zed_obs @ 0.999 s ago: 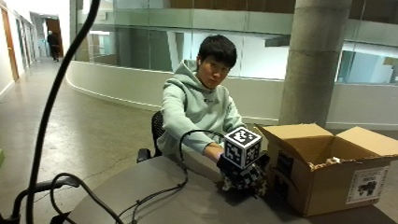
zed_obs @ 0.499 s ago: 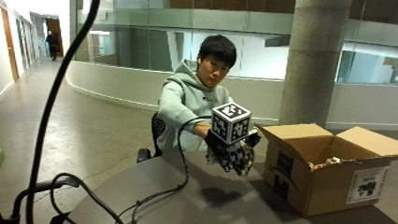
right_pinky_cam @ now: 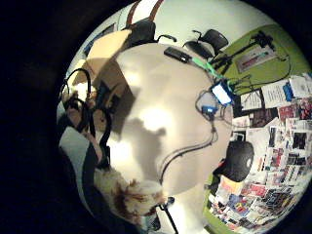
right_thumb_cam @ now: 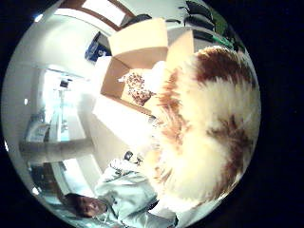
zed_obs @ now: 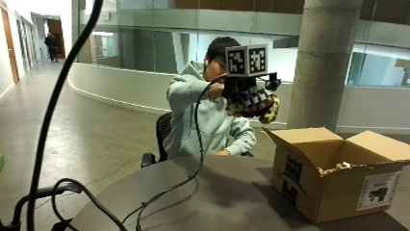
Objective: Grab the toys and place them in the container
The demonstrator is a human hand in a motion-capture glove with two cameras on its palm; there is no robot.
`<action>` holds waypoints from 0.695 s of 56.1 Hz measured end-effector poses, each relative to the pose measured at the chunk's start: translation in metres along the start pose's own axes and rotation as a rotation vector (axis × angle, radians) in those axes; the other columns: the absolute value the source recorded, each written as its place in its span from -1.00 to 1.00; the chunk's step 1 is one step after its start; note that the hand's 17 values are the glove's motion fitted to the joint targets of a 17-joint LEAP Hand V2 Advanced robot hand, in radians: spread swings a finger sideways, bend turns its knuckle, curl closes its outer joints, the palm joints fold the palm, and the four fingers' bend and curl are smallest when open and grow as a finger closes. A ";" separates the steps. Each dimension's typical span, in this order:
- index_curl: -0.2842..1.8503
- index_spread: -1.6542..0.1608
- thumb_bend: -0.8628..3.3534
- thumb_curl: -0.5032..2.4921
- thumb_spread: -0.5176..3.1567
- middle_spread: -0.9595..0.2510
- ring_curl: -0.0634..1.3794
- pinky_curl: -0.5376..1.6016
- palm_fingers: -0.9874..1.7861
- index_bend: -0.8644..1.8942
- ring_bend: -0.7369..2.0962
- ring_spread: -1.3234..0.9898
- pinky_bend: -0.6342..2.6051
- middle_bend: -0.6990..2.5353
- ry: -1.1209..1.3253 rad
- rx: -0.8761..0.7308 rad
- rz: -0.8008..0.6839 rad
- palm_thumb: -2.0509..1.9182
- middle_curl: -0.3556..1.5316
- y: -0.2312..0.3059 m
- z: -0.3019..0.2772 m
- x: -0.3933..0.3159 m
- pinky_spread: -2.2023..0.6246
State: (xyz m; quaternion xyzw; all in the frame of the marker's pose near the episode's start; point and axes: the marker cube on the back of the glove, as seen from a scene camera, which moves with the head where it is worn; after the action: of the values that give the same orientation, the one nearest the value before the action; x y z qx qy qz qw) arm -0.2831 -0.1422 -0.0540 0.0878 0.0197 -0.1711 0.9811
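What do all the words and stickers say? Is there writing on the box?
No text here can be read.
Cardboard box: a white sticker with a dark picture on its side; the print is too small to read.
Cardboard box, other side: a black printed mark, too blurred to read.
Papers on the floor beside the table: printing too small to read.
The furry toy in the gloved right hand has no label showing.

An office or campus atrium: glass walls [zed_obs: 160, 43], a concrete column [zed_obs: 323, 62] behind the grip, a long corridor [zed_obs: 38, 62], swivel chairs [right_pinky_cam: 209, 41].
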 end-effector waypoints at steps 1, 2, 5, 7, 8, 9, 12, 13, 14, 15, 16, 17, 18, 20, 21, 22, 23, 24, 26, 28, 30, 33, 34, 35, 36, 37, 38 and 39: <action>-0.48 0.47 -0.48 0.27 -0.49 0.03 -0.05 -0.05 0.43 0.45 0.45 -0.17 0.00 0.07 0.001 0.010 -0.005 0.41 0.53 -0.001 -0.004 -0.004 0.28; -0.48 0.47 -0.48 0.28 -0.49 0.03 -0.05 -0.05 0.43 0.45 0.45 -0.17 0.00 0.08 0.003 0.022 -0.012 0.40 0.53 -0.002 -0.009 -0.008 0.28; -0.47 0.47 -0.48 0.29 -0.50 0.03 -0.04 -0.04 0.42 0.45 0.45 -0.17 0.00 0.08 0.009 0.061 -0.036 0.40 0.53 -0.007 -0.019 -0.019 0.28; -0.47 0.47 -0.48 0.30 -0.51 0.03 -0.04 -0.04 0.42 0.45 0.45 -0.17 0.00 0.08 0.000 0.082 -0.046 0.40 0.53 -0.009 -0.025 -0.029 0.28; -0.46 0.47 -0.48 0.30 -0.51 0.03 -0.04 -0.04 0.42 0.45 0.45 -0.17 0.00 0.08 -0.006 0.092 -0.051 0.40 0.53 -0.009 -0.027 -0.035 0.28; -0.46 0.47 -0.48 0.31 -0.52 0.03 -0.04 -0.04 0.42 0.45 0.45 -0.17 0.00 0.08 -0.010 0.102 -0.056 0.40 0.53 -0.010 -0.029 -0.040 0.28; -0.45 0.47 -0.48 0.32 -0.52 0.04 -0.03 -0.04 0.42 0.45 0.45 -0.17 0.01 0.08 -0.022 0.137 -0.076 0.39 0.53 -0.015 -0.034 -0.057 0.28; -0.45 0.47 -0.48 0.32 -0.52 0.04 -0.03 -0.04 0.41 0.45 0.45 -0.17 0.01 0.08 -0.026 0.146 -0.082 0.39 0.53 -0.017 -0.034 -0.062 0.28; -0.44 0.47 -0.48 0.32 -0.53 0.04 -0.03 -0.04 0.41 0.45 0.45 -0.17 0.01 0.09 -0.031 0.155 -0.089 0.39 0.53 -0.019 -0.035 -0.067 0.28; -0.44 0.47 -0.48 0.33 -0.53 0.04 -0.03 -0.03 0.40 0.45 0.46 -0.17 0.01 0.08 -0.035 0.164 -0.096 0.39 0.53 -0.021 -0.034 -0.073 0.28; -0.44 0.47 -0.49 0.33 -0.53 0.04 -0.03 -0.03 0.40 0.45 0.45 -0.18 0.02 0.08 -0.040 0.172 -0.105 0.39 0.54 -0.023 -0.034 -0.079 0.28; -0.43 0.47 -0.49 0.33 -0.53 0.04 -0.03 -0.03 0.39 0.45 0.45 -0.18 0.02 0.08 -0.045 0.179 -0.115 0.38 0.54 -0.025 -0.033 -0.085 0.28; -0.43 0.47 -0.49 0.33 -0.53 0.04 -0.02 -0.03 0.39 0.44 0.45 -0.18 0.02 0.08 -0.050 0.183 -0.124 0.38 0.53 -0.027 -0.031 -0.091 0.28; -0.42 0.46 -0.49 0.33 -0.53 0.04 -0.02 -0.02 0.37 0.44 0.45 -0.18 0.03 0.08 -0.060 0.190 -0.140 0.37 0.54 -0.031 -0.027 -0.103 0.28; -0.42 0.46 -0.50 0.34 -0.53 0.04 -0.02 -0.02 0.37 0.43 0.45 -0.18 0.03 0.08 -0.064 0.192 -0.146 0.37 0.54 -0.032 -0.025 -0.108 0.28; -0.42 0.46 -0.50 0.34 -0.53 0.04 -0.02 -0.02 0.35 0.42 0.45 -0.18 0.04 0.08 -0.068 0.195 -0.152 0.37 0.54 -0.034 -0.022 -0.114 0.28; -0.42 0.46 -0.51 0.33 -0.52 0.04 -0.02 -0.02 0.34 0.41 0.45 -0.18 0.04 0.08 -0.071 0.196 -0.156 0.36 0.54 -0.035 -0.020 -0.119 0.28; -0.41 0.45 -0.51 0.33 -0.52 0.04 -0.02 -0.02 0.33 0.41 0.45 -0.18 0.05 0.08 -0.074 0.197 -0.160 0.36 0.54 -0.037 -0.017 -0.123 0.28; -0.41 0.45 -0.52 0.33 -0.52 0.03 -0.01 -0.02 0.30 0.39 0.45 -0.18 0.06 0.07 -0.078 0.195 -0.163 0.35 0.53 -0.040 -0.011 -0.130 0.28; -0.42 0.45 -0.53 0.33 -0.51 0.03 -0.02 -0.01 0.25 0.35 0.44 -0.18 0.07 0.05 -0.081 0.186 -0.164 0.34 0.53 -0.043 -0.004 -0.135 0.28; -0.42 0.45 -0.54 0.32 -0.50 0.03 -0.01 -0.01 0.22 0.33 0.44 -0.17 0.09 0.04 -0.081 0.164 -0.167 0.33 0.52 -0.047 0.003 -0.139 0.29; -0.46 0.47 -0.56 0.29 -0.46 0.04 -0.02 0.02 -0.03 0.17 0.43 -0.17 0.14 -0.05 -0.074 0.099 -0.181 0.31 0.49 -0.051 0.014 -0.146 0.30; -0.44 0.49 -0.55 0.29 -0.44 0.05 0.00 0.03 -0.06 0.15 0.44 -0.16 0.16 -0.07 -0.070 0.076 -0.187 0.31 0.48 -0.051 0.018 -0.148 0.30; -0.45 0.50 -0.56 0.28 -0.40 0.06 -0.01 0.02 -0.14 0.12 0.43 -0.15 0.15 -0.10 -0.064 0.058 -0.193 0.29 0.45 -0.052 0.021 -0.150 0.31; -0.45 0.52 -0.57 0.26 -0.36 0.08 -0.04 0.02 -0.32 0.10 0.35 -0.14 0.13 -0.13 -0.057 0.048 -0.198 0.27 0.42 -0.053 0.023 -0.152 0.33; -0.45 0.53 -0.58 0.24 -0.33 0.12 -0.06 0.03 -0.48 0.07 0.29 -0.12 0.13 -0.18 -0.050 0.045 -0.204 0.24 0.39 -0.053 0.025 -0.153 0.36; -0.46 0.55 -0.60 0.21 -0.31 0.15 -0.08 0.02 -0.54 0.04 0.23 -0.10 0.13 -0.22 -0.045 0.048 -0.209 0.22 0.36 -0.054 0.026 -0.155 0.38; -0.48 0.55 -0.60 0.19 -0.28 0.18 -0.12 0.00 -0.57 0.01 0.19 -0.09 0.12 -0.25 -0.042 0.052 -0.213 0.21 0.34 -0.054 0.027 -0.156 0.40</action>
State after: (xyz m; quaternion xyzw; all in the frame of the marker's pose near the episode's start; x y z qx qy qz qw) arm -0.4477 -0.1456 -0.0257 0.1072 0.0038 -0.2766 0.9550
